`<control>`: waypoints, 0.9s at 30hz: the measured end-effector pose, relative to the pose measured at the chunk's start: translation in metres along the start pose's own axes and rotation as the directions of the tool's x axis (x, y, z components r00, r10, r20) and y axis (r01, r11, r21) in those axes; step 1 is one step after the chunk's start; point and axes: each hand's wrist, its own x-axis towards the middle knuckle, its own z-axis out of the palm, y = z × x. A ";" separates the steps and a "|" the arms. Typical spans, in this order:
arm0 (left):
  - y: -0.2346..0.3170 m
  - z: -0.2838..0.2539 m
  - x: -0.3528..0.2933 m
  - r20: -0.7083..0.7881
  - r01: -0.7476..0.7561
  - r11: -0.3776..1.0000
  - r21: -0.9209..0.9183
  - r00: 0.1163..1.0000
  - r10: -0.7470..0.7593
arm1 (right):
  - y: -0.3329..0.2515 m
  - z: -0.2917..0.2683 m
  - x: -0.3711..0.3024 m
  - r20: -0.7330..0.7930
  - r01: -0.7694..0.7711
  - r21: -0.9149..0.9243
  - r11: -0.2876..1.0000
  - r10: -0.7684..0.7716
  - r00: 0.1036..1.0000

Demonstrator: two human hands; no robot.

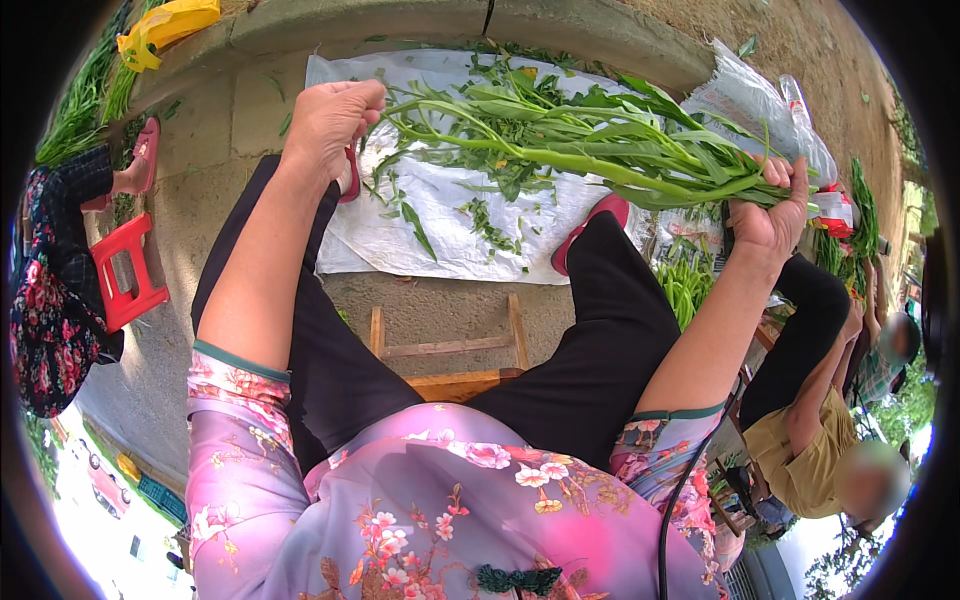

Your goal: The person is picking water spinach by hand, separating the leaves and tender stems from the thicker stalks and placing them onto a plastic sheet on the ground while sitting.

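Across the space in front of me stretches a bunch of long-stemmed leafy greens (pixel 590 150), held off the ground. My right hand (pixel 772 208) is wrapped round its right end. At the other end, my left hand (pixel 338 122) is closed with the fingers pinched together, right by the thin stem tips. Whether a tip lies between those fingers is hard to make out. Below the bunch, a white plastic sheet (pixel 350 240) on the ground carries scattered leaf scraps and torn pieces (pixel 490 225).
A wooden stool (pixel 445 348) shows between my legs. Beside my right knee lies a pile of green stems (pixel 685 285). At left are a red plastic stool (pixel 128 272), a seated person (pixel 55 300) and a yellow bag (pixel 165 28). Another person (pixel 800 440) sits at right.
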 end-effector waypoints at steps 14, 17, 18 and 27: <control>-0.014 0.010 0.005 -0.058 0.138 0.824 -0.550 0.977 -0.203 | -0.010 0.009 -0.005 0.236 0.128 0.197 0.972 -0.174 0.956; -0.019 0.006 0.011 -0.118 0.090 0.798 -0.596 0.973 -0.198 | -0.011 0.005 -0.004 0.213 0.178 0.265 0.948 -0.237 0.948; -0.020 0.004 0.012 -0.150 0.070 0.795 -0.602 0.969 -0.199 | -0.012 0.003 -0.005 0.205 0.190 0.285 0.939 -0.253 0.946; -0.023 0.014 0.005 -0.106 0.048 0.887 -0.460 0.988 -0.109 | -0.022 -0.002 -0.004 0.212 0.153 0.308 0.939 -0.225 0.951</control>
